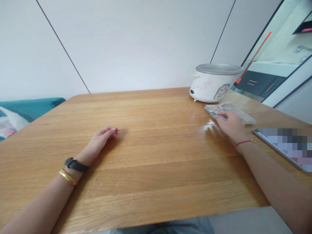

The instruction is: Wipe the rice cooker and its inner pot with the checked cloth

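Pale oak tabletop [151,182] seen from the head camera, with two hands in view. The right hand [230,126] lay at the near edge of a folded printed paper [230,112], its fingers [220,115] flat on the sheet; whether it gripped the paper or only touched it could not be told from this angle. The paper lay just in front of a white rice cooker [212,86], near the far right corner. The left hand [99,141] rested empty on the wood, well apart from the paper, half open with its fingers loosely curled. Flat, even finger contact held the sheet steady on the smooth surface. Counted: two hands, one paper, one rice cooker, and one flat pixelated object [285,149], probably a tablet, beside the right hand. The left wrist bore one black band [76,164] and one gold bangle [68,177]; the right, one red string [243,142].
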A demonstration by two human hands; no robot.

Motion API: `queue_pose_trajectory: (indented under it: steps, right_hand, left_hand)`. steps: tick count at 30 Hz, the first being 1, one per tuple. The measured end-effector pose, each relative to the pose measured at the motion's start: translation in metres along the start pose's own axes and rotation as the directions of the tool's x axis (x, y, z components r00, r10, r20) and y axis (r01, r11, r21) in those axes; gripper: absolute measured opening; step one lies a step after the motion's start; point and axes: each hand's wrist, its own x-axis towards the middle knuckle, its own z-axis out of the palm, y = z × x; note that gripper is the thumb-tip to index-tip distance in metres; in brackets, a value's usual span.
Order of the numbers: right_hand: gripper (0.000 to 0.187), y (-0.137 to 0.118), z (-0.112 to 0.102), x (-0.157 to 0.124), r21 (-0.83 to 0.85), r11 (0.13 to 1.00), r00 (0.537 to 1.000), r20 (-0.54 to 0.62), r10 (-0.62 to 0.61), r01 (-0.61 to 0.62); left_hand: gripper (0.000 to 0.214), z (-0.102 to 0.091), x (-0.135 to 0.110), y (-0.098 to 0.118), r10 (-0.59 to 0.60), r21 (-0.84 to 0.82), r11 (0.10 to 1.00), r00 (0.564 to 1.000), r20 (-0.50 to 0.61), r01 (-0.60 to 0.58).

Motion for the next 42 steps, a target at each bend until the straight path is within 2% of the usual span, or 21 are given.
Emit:
queue_pose_trajectory:
  steps: [3,6,9,11,14,17,20,24,35,42]
  right_hand:
    - [0.03,-0.023,0.01,-0.015,0.289,0.957,1.0,0.023,0.001,-0.007]
    - [0.028,-0.045,0.014,-0.032,0.379,0.92,0.992,0.022,-0.121,0.104]
    - [0.03,-0.054,0.014,-0.04,0.421,0.89,0.976,0.048,-0.212,0.173]
    - [0.03,-0.051,0.014,-0.038,0.382,0.902,0.969,0.063,-0.241,0.2]
    - [0.031,-0.036,0.015,-0.029,0.15,0.958,0.968,0.023,-0.252,0.246]
    - [0.041,-0.019,0.013,-0.016,-0.099,0.989,0.993,0.055,-0.101,0.106]
    - [0.047,-0.006,0.007,-0.006,-0.217,0.975,0.99,0.123,0.074,-0.046]
    - [0.049,0.001,0.003,0.0,-0.237,0.961,0.976,0.126,0.175,-0.142]
    - [0.06,-0.001,0.008,-0.006,-0.266,0.96,0.981,0.145,0.126,-0.084]
    - [0.056,-0.003,0.007,-0.008,-0.271,0.959,0.98,0.153,0.129,-0.084]
  left_hand:
    - [0.045,0.0,0.0,0.0,-0.003,0.001,1.0,1.0,-0.002,0.003]
    - [0.046,0.0,0.0,0.0,-0.005,-0.005,1.0,1.0,-0.007,0.005]
    - [0.049,0.0,0.0,0.0,-0.017,-0.018,1.0,1.0,-0.006,0.017]
    - [0.049,0.0,-0.001,0.001,-0.021,-0.021,1.0,1.0,-0.002,0.021]
    - [0.048,0.0,-0.002,0.002,-0.006,-0.007,1.0,1.0,-0.001,0.006]
    - [0.047,0.0,-0.002,0.001,0.011,0.004,1.0,1.0,0.006,-0.011]
    - [0.046,-0.001,-0.001,0.0,0.01,0.0,1.0,1.0,0.011,-0.01]
    - [0.046,-0.001,-0.001,0.0,0.011,-0.009,1.0,1.0,0.011,-0.011]
    - [0.046,0.0,-0.001,0.0,-0.004,-0.046,0.999,1.0,0.016,0.005]
    - [0.048,-0.002,0.001,-0.004,-0.009,-0.049,0.999,1.0,0.026,0.01]
